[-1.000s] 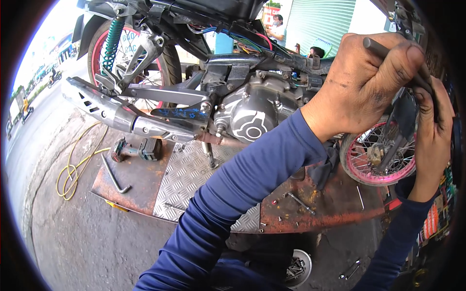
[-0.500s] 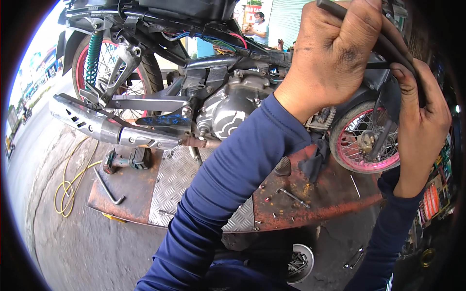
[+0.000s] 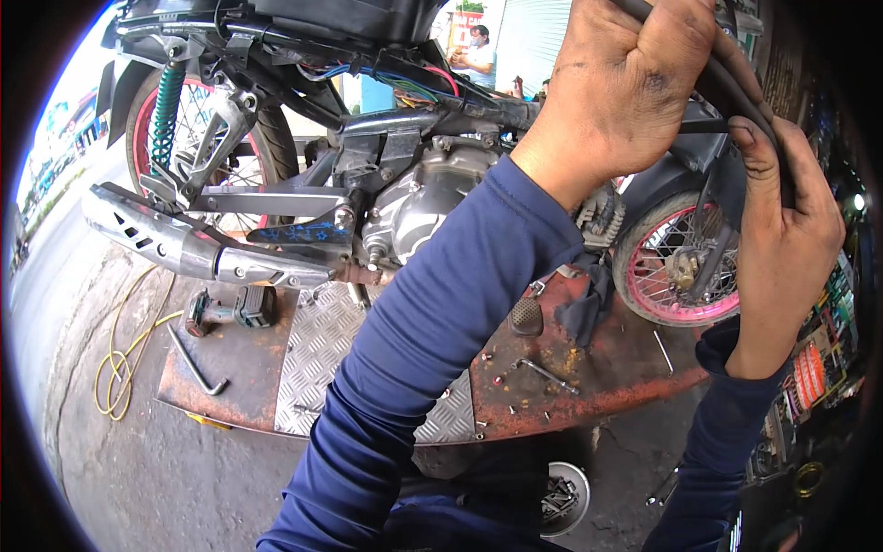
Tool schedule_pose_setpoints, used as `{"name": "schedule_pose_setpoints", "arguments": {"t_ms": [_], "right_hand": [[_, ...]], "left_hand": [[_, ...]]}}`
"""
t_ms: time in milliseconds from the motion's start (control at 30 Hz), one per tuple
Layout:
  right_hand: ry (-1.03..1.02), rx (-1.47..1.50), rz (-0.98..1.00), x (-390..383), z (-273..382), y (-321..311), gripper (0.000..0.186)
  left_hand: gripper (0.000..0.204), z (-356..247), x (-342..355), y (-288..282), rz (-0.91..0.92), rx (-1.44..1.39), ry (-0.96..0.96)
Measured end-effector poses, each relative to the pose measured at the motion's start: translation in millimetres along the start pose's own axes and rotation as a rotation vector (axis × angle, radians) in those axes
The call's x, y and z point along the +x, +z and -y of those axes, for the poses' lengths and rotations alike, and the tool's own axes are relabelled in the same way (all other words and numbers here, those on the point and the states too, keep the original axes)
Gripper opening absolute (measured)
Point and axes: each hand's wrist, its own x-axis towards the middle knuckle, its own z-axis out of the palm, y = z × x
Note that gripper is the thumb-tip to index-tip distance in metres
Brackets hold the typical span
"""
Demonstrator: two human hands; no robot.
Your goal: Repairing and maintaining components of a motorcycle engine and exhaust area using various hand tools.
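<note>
My left hand [image 3: 625, 97] is raised at the upper right, its fingers closed round a black curved piece [image 3: 736, 90], perhaps a hose or a trim strip. Farther right, my right hand [image 3: 793, 216] grips the lower part of the same piece between thumb and fingers. Its upper end runs out of the picture, so its full shape stays hidden. Behind my hands stands a partly stripped motorcycle, its engine [image 3: 418, 198] and frame exposed. The front wheel [image 3: 679, 262] has a pink rim, and coloured wires [image 3: 405, 85] show along the frame.
Beneath the motorcycle is a rusty red lift platform [image 3: 607, 386] with a metal tread plate [image 3: 313, 354]. On it lie a cordless power tool [image 3: 230, 308], a bent wrench [image 3: 196, 363], another wrench [image 3: 544, 373] and a dark cloth [image 3: 585, 308]. A bowl of bolts [image 3: 565, 501] sits below; another person [image 3: 476, 57] is behind.
My view has shifted slightly, so the motorcycle and platform appear a little farther left. Both hands keep their hold on the black piece, with little movement.
</note>
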Motion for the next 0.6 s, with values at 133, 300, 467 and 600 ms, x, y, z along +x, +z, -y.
{"name": "schedule_pose_setpoints", "arguments": {"t_ms": [133,300,467,600], "right_hand": [[0.094,-0.12,0.008,4.5,19.7,1.9,0.028],[-0.004,0.128,-0.015,25.1,-14.5,18.2,0.023],[-0.319,-0.637,0.207,-3.2,-103.3,-114.3,0.052],[0.454,-0.251,0.072,-92.1,-84.3,-124.5,0.029]], "left_hand": [[0.064,-3.9,9.8,-12.4,0.015,-0.057,-0.032],[0.042,-25.5,-19.6,-33.2,-0.074,0.297,-0.011],[0.044,-46.9,-105.8,-102.2,-0.612,0.468,-0.379],[0.07,1.3,-113.0,-199.0,-0.952,0.317,-0.425]]}}
